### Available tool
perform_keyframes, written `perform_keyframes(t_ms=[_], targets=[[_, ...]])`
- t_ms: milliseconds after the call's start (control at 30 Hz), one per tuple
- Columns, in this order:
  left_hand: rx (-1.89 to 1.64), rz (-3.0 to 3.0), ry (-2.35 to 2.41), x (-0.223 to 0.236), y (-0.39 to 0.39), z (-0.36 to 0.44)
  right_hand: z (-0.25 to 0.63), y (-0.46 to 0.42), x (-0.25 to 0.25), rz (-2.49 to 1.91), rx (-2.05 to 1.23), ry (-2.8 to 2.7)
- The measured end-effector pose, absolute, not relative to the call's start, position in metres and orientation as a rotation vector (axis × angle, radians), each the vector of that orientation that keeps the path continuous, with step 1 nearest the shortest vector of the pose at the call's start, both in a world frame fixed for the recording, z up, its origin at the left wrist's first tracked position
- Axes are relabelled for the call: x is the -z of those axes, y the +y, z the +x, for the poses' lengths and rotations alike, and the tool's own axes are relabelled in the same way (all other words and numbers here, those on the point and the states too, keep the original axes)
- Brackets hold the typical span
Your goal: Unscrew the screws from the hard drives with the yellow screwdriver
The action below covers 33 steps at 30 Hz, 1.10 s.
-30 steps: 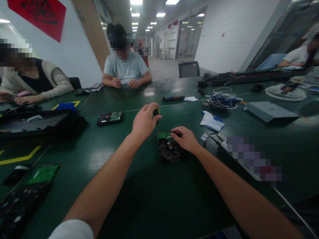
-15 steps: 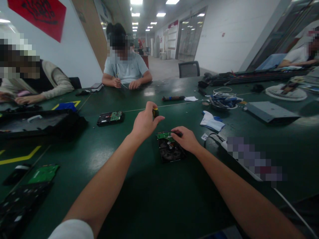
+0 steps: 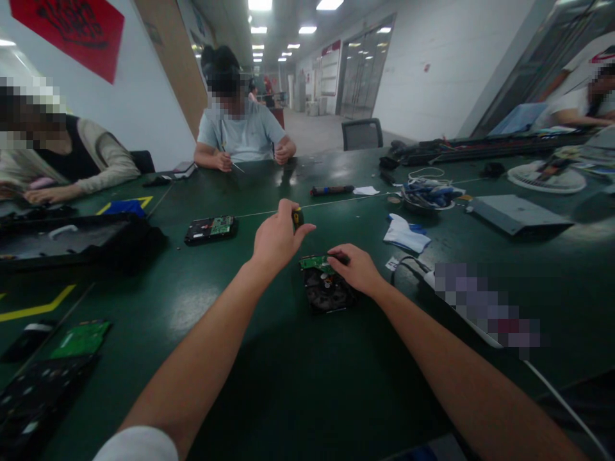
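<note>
My left hand point(image 3: 277, 235) is closed around a screwdriver point(image 3: 298, 218) with a black and yellow handle. Its shaft is hidden from me. Below and to the right of that hand, a hard drive point(image 3: 328, 294) lies on the green table, its green circuit board point(image 3: 314, 262) at the far end. My right hand point(image 3: 354, 267) grips the drive's far right corner, thumb and fingers over the board's edge. Between those fingers is a dark gap whose contents I cannot make out. The screwdriver is apart from the drive.
A second hard drive point(image 3: 210, 229) lies left of my hands. Nearer left are a green board point(image 3: 81, 339) and a black drive point(image 3: 45, 390). A glove point(image 3: 406, 235), a power strip point(image 3: 461, 310) and a grey metal case point(image 3: 521, 214) lie right. A co-worker point(image 3: 240, 131) sits opposite.
The view has shifted slightly. My left hand has turned the screwdriver handle a little, while my right hand stays on the hard drive. The co-worker opposite has moved one hand outward.
</note>
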State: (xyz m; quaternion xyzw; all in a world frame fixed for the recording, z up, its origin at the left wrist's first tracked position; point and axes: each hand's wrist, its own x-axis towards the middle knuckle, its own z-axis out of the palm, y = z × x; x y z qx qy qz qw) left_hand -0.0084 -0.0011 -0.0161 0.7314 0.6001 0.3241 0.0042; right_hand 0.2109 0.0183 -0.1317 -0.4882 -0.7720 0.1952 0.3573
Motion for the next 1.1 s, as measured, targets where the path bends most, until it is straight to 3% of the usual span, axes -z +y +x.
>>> perform_keyframes(t_ms=[867, 1100], targets=[[-1.089, 2.396, 1.684, 0.0111, -0.0023, -0.0086, 0.2107, 0.0177, 0.1333, -1.266, -0.504, -1.984], [-0.999, 2.439, 1.819, 0.0119, -0.002, -0.0074, 0.2112, 0.018, 0.1326, -1.255, -0.488, -1.999]])
